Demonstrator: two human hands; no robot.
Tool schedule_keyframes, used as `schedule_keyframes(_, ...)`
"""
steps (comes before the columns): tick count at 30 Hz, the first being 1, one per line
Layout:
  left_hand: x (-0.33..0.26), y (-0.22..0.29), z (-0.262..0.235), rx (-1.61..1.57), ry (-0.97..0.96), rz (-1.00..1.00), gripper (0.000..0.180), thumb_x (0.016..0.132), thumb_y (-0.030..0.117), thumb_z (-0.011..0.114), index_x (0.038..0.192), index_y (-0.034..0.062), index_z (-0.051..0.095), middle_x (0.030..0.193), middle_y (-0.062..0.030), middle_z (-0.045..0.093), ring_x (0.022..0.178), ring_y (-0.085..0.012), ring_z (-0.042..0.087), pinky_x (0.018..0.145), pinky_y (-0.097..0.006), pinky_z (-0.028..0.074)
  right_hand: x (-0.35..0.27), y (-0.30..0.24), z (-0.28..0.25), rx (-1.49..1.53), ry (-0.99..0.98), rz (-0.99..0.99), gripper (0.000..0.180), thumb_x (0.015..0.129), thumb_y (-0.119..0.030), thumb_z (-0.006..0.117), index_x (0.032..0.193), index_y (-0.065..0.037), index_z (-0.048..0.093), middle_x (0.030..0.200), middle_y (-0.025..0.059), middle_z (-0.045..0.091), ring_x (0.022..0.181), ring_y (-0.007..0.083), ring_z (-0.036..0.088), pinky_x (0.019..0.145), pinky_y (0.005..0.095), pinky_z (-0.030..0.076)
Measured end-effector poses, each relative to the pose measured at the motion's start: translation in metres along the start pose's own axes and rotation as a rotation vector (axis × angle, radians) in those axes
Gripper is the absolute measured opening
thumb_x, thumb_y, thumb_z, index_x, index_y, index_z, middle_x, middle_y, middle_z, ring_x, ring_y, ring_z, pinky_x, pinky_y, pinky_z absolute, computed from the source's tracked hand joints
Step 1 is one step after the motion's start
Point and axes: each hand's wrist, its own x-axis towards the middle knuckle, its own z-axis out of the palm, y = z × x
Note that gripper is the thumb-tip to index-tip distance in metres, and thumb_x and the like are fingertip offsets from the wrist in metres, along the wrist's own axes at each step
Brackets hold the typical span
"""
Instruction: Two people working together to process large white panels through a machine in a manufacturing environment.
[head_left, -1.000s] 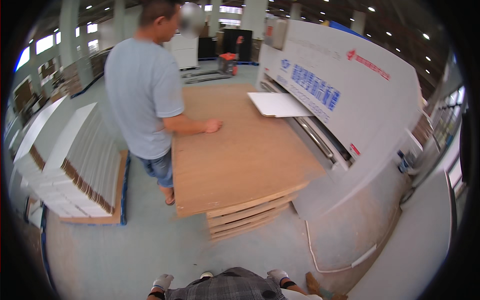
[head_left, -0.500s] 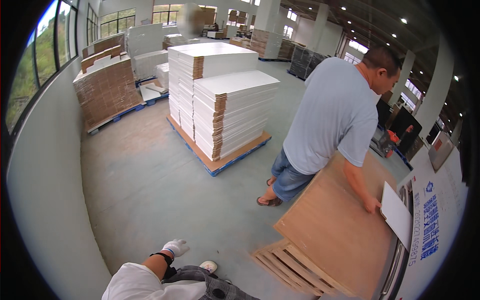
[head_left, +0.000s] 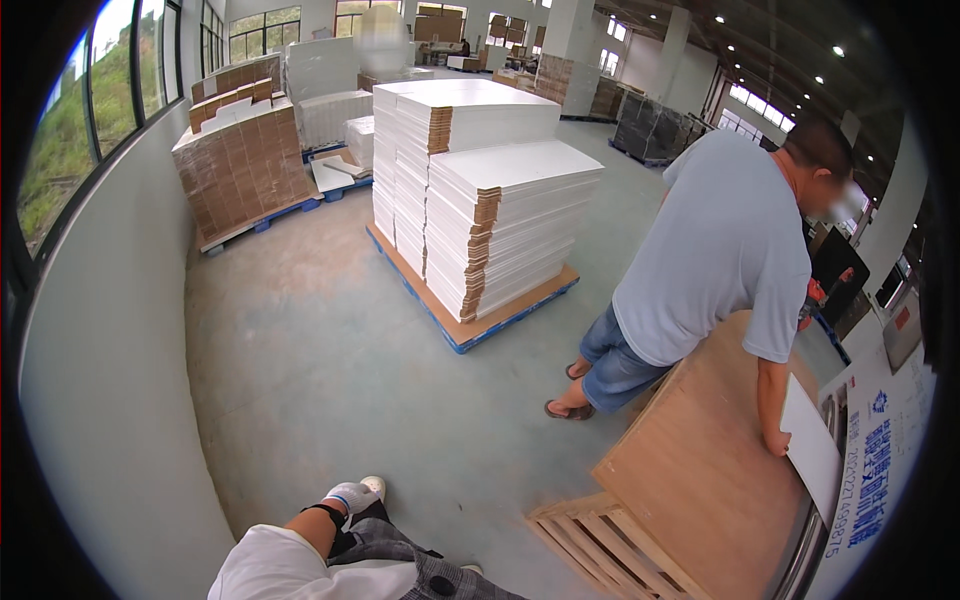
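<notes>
My left hand (head_left: 352,496), in a white knitted glove, hangs low beside my leg at the lower left. Its fingers look loosely apart, small in the picture, and no thing shows in them. A black band (head_left: 330,516) circles the forearm just above the glove. My right hand is out of sight. On the right, a co-worker (head_left: 715,250) in a light grey shirt bends over a brown board (head_left: 715,440) on a wooden pallet (head_left: 610,540). The co-worker's hand (head_left: 777,442) grips the edge of a white panel (head_left: 810,440), which leans toward a machine (head_left: 880,470).
Ahead stands a tall stack of white flat boards (head_left: 520,230) on a blue pallet (head_left: 460,345). Brown wrapped cartons (head_left: 245,165) stand by the left wall (head_left: 110,330). A dark wrapped load (head_left: 650,130) is farther back. Grey floor (head_left: 330,380) runs between the wall and stack.
The view has turned a little left, so the scene sits farther right. My left hand stays low by my leg, and my feet have shifted in a step. The co-worker still holds the white panel.
</notes>
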Motion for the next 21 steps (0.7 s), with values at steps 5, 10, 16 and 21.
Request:
schedule_keyframes(5, 0.053, -0.045, -0.051, 0.012, 0.05, 0.118, 0.049, 0.087, 0.046, 0.044, 0.12, 0.0133, 0.061, 0.119, -0.0165, 0.061, 0.113, -0.0342, 0.056, 0.096, -0.042, 0.043, 0.004, -0.028, 0.043, 0.055, 0.048, 0.09, 0.032, 0.089, -0.028, 0.046, 0.094, -0.003, 0.065, 0.078, 0.0146, 0.068, 0.064, 0.0219, 0.066, 0.059, 0.0336, 0.054)
schedule_keyframes(10, 0.082, -0.123, -0.135, -0.127, 0.151, 0.022, 0.051, 0.087, 0.044, 0.046, 0.121, 0.0095, 0.06, 0.121, -0.0174, 0.06, 0.115, -0.0332, 0.055, 0.099, -0.04, 0.042, 0.022, -0.027, 0.104, 0.203, 0.075, 0.226, 0.033, 0.089, -0.028, 0.045, 0.094, -0.003, 0.065, 0.078, 0.0149, 0.068, 0.064, 0.0223, 0.066, 0.059, 0.0337, 0.054)
schedule_keyframes(16, 0.113, -0.225, -0.202, -0.314, 0.208, -0.07, 0.048, 0.086, 0.046, 0.047, 0.115, 0.0122, 0.064, 0.116, -0.0168, 0.063, 0.111, -0.0336, 0.057, 0.096, -0.041, 0.044, 0.076, 0.07, 0.122, 0.659, 0.025, 0.304, 0.033, 0.089, -0.029, 0.045, 0.093, -0.003, 0.065, 0.077, 0.0152, 0.068, 0.064, 0.0227, 0.066, 0.058, 0.0337, 0.054)
schedule_keyframes(21, 0.109, -0.365, -0.152, -0.328, 0.444, -0.161, 0.046, 0.084, 0.048, 0.049, 0.11, 0.0135, 0.066, 0.11, -0.0177, 0.064, 0.106, -0.0352, 0.059, 0.091, -0.042, 0.046, 0.072, -0.216, 0.158, -0.164, 0.133, 0.005, 0.037, 0.092, -0.03, 0.04, 0.098, -0.001, 0.063, 0.075, 0.0125, 0.067, 0.068, 0.0242, 0.066, 0.06, 0.0353, 0.054)
